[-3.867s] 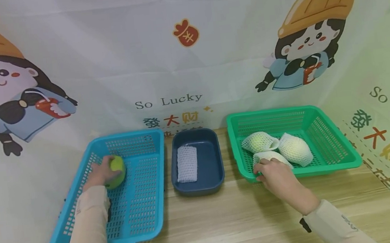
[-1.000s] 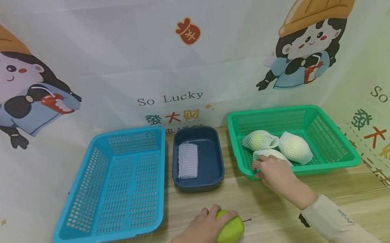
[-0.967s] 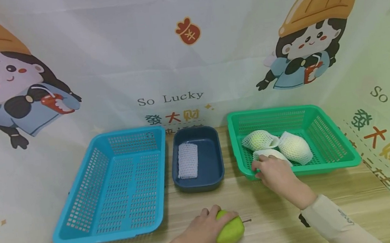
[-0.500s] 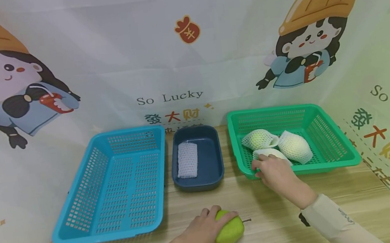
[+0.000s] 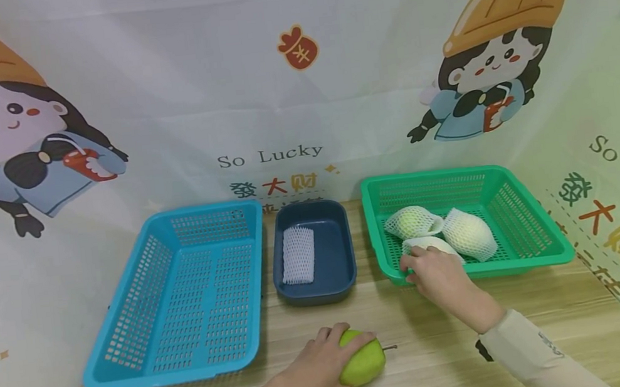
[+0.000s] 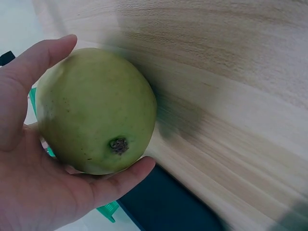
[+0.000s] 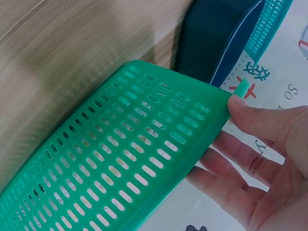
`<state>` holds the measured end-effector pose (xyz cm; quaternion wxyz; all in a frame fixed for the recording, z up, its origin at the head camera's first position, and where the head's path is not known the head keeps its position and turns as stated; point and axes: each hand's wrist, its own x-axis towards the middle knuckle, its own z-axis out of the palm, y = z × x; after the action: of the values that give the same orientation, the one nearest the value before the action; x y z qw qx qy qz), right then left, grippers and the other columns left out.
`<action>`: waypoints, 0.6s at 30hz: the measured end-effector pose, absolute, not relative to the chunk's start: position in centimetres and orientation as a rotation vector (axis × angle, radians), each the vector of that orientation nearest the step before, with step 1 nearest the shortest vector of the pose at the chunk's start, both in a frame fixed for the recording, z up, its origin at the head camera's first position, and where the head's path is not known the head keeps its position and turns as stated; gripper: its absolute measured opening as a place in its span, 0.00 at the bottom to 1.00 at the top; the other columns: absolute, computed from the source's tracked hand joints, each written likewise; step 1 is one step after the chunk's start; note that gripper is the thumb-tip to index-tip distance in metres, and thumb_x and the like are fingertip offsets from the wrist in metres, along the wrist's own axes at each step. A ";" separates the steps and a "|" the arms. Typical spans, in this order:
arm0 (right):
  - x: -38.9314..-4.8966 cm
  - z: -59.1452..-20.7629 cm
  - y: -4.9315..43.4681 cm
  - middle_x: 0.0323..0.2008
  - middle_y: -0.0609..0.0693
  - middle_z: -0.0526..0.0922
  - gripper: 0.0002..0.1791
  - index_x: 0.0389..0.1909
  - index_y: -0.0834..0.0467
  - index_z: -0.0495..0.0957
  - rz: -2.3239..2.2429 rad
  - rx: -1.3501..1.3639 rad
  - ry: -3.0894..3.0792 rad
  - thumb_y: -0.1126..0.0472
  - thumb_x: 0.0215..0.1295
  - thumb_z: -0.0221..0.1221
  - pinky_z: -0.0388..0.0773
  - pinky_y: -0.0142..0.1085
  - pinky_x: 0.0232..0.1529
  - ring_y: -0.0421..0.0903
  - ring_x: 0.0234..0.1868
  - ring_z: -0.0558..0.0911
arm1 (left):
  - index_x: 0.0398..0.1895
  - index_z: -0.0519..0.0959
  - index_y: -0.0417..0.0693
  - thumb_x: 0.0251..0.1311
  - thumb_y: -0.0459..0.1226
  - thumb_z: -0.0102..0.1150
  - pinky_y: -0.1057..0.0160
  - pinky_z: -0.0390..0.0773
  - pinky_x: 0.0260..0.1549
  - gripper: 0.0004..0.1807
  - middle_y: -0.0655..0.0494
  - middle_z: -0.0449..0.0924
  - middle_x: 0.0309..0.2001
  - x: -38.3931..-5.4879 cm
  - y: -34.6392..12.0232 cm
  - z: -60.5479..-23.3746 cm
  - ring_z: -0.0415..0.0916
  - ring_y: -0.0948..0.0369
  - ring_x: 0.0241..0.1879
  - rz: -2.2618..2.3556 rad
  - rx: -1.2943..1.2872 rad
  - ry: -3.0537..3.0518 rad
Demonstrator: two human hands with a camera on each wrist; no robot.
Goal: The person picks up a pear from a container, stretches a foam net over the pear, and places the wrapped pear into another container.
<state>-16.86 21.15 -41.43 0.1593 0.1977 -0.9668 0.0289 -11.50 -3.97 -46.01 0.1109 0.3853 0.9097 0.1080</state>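
Observation:
My left hand (image 5: 317, 369) grips a green pear (image 5: 363, 359) by its rounded end, low over the front of the table, its stem pointing right. In the left wrist view, thumb and fingers curl round the pear (image 6: 98, 106), whose dark blossom end faces the camera. My right hand (image 5: 441, 280) holds the front left corner of the green basket (image 5: 522, 264); the right wrist view has the thumb on the rim and fingers behind it. Inside that basket lie three pieces of fruit in white foam nets: one (image 5: 408, 224) at the back, one (image 5: 469, 236) at right, one (image 5: 430, 244) partly hidden by my hand.
To the left stands a blue perforated basket (image 5: 179, 377) with nothing in it. Between the baskets is a dark blue tray (image 5: 332, 254) holding a flat white foam net (image 5: 297, 256). A printed cloth (image 5: 365, 74) hangs behind the wooden table (image 5: 421, 383).
My left hand has brought the pear out of the blue basket, rightward to the front of the table, and has since barely shifted. My right hand stays at the green basket's corner.

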 end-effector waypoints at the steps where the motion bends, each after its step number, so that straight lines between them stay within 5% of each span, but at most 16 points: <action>1: -16.8 -41.4 21.1 0.26 0.45 0.77 0.10 0.26 0.51 0.79 0.083 0.565 -2.760 0.61 0.44 0.71 0.70 0.33 0.15 0.46 0.23 0.76 | 0.68 0.56 0.69 0.42 0.48 0.71 0.54 0.78 0.40 0.48 0.47 0.64 0.60 -11.5 -4.0 -46.0 0.69 0.51 0.52 0.307 1.130 2.675; 18: -16.7 -41.3 21.0 0.26 0.45 0.77 0.09 0.26 0.52 0.80 0.108 0.576 -2.744 0.62 0.44 0.71 0.71 0.34 0.16 0.46 0.23 0.76 | 0.70 0.55 0.67 0.44 0.52 0.69 0.45 0.72 0.53 0.48 0.44 0.58 0.66 -11.8 -4.6 -45.1 0.63 0.43 0.61 0.273 1.130 2.775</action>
<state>-16.72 21.03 -41.34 0.1668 0.2025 -0.9642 0.0381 -11.78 -4.57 -45.13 0.0664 0.3749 0.9202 0.0907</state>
